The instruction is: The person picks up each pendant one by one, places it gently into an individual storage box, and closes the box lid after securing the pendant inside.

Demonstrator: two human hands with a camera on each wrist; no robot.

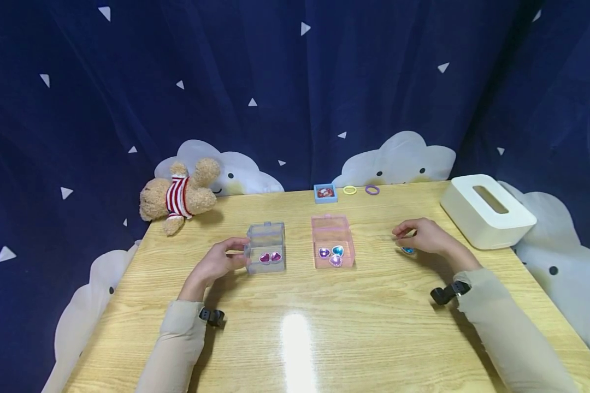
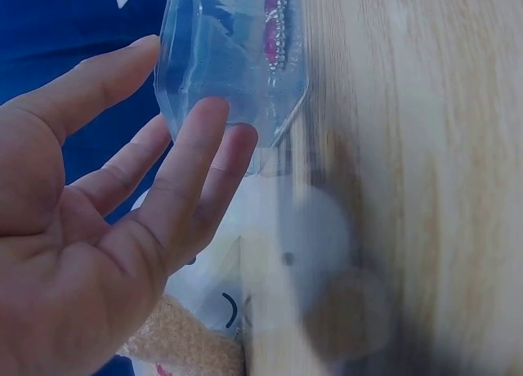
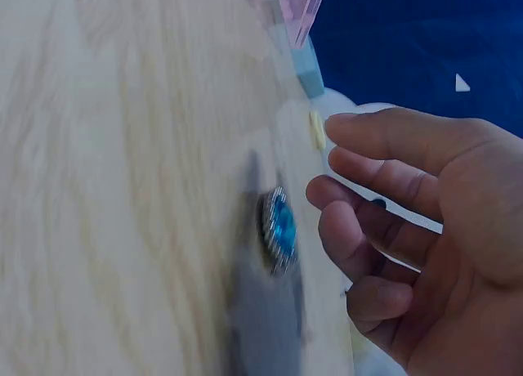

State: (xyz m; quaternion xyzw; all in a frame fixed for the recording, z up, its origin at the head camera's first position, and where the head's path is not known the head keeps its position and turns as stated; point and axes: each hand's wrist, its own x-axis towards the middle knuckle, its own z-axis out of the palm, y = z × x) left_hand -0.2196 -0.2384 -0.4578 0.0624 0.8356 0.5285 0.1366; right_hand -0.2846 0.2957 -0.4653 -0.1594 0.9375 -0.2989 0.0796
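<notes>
My left hand [image 1: 220, 261] is at the left side of a clear bluish box [image 1: 266, 267], its lid raised and two pink heart gems [image 1: 270, 257] inside. In the left wrist view the fingers are extended along the box wall [image 2: 237, 82]; whether they touch it is hard to tell. My right hand [image 1: 425, 237] hovers over a blue gem [image 3: 282, 227] with a beaded silver rim that lies on the table. Its fingers are loosely bent, apart from the gem and holding nothing. Between the hands stands a pink clear box [image 1: 319, 262], lid up, holding two purple gems and a blue one.
A small blue tray [image 1: 326, 200] with red contents, a yellow ring [image 1: 349, 190] and a purple ring [image 1: 372, 190] lie along the table's back edge. A white tissue box [image 1: 491, 218] stands at right, and a teddy bear [image 1: 179, 196] lies at back left.
</notes>
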